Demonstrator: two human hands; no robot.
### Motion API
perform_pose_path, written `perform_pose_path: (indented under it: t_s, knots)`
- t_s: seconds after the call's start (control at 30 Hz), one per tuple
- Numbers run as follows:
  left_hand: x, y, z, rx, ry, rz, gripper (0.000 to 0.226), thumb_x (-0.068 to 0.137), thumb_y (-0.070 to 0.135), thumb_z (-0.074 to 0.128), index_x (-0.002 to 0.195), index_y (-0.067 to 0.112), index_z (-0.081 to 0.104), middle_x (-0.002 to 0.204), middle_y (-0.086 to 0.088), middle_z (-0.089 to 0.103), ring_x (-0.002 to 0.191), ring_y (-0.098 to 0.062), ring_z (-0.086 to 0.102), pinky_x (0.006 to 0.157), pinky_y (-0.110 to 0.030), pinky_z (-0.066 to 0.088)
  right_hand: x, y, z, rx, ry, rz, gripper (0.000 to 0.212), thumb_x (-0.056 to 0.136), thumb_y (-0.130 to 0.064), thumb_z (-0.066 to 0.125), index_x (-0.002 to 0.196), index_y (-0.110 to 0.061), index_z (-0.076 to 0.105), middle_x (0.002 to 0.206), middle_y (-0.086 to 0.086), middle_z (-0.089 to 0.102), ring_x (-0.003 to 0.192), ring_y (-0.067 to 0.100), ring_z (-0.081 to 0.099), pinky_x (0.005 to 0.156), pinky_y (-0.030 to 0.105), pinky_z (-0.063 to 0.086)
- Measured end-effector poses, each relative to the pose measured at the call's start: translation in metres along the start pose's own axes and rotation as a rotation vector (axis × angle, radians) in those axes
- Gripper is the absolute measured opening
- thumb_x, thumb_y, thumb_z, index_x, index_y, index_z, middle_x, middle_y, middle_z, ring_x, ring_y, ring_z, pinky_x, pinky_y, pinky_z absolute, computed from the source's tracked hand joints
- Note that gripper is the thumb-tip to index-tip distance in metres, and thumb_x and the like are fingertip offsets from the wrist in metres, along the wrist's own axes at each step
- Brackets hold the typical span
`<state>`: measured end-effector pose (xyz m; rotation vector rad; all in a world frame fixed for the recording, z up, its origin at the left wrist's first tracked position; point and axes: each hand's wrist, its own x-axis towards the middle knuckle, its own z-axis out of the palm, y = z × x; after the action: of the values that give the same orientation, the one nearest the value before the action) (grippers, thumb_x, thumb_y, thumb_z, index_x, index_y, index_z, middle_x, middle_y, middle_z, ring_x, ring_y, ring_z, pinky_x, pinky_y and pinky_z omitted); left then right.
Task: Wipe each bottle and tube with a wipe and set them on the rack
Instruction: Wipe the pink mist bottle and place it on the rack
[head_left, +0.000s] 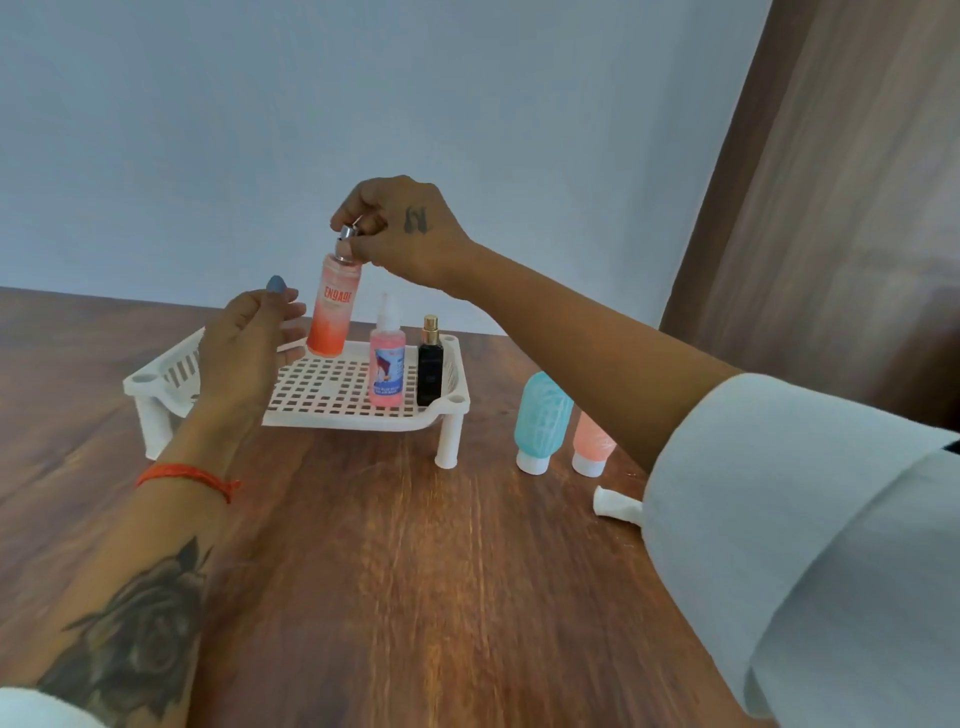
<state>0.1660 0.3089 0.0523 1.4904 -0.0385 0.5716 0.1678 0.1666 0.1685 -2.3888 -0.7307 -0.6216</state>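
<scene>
Right hand (400, 228): fingertips pinch silver cap of orange spray bottle (333, 306), hanging tilted over far left of white rack (332, 395) | Left hand (244, 353): fingers loose, apart, beside bottle, holding nothing | On rack: pink bottle (387, 364), black bottle (430, 366) | Right of rack on table (389, 571): blue tube (540, 421), peach tube (592, 447), crumpled wipe (615, 506)

Right hand (402, 228): small dark tattoo on the back, near the knuckles. Right arm: wide white sleeve (779, 519), rolled or cuffed back above the forearm, with a folded edge.

Left hand (244, 353): thumbnail painted grey-blue. Left wrist: thin red-orange thread bracelet (184, 475), knotted, short tail at one side. Left forearm: large dark rose tattoo (140, 639) with leaves. White cuff edge at lower left corner.
</scene>
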Motion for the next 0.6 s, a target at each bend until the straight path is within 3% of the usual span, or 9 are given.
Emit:
perform_pose_path:
  t_s: [0.23, 0.6]
  knots:
    - [0.002, -0.006, 0.001, 0.048, -0.038, -0.109, 0.044, 0.096, 0.050, 0.040, 0.117, 0.016, 0.059, 0.115, -0.002, 0.063, 0.103, -0.026, 0.063, 0.093, -0.041, 0.051, 0.014, 0.016, 0.028, -0.097, -0.115, 0.007, 0.018, 0.077, -0.011, 0.071, 0.094, -0.009, 0.069, 0.069, -0.018, 0.047, 0.067, 0.004, 0.049, 0.063, 0.012, 0.038]
    - [0.003, -0.008, 0.003, 0.112, -0.046, -0.158, 0.049, 0.098, 0.050, 0.033, 0.120, 0.015, 0.058, 0.123, -0.008, 0.062, 0.100, -0.025, 0.062, 0.087, -0.037, 0.052, 0.009, 0.023, 0.041, -0.118, -0.231, 0.020, 0.022, 0.080, -0.010, 0.070, 0.101, -0.004, 0.067, 0.078, -0.006, 0.052, 0.082, 0.014, 0.056, 0.081, 0.028, 0.048]
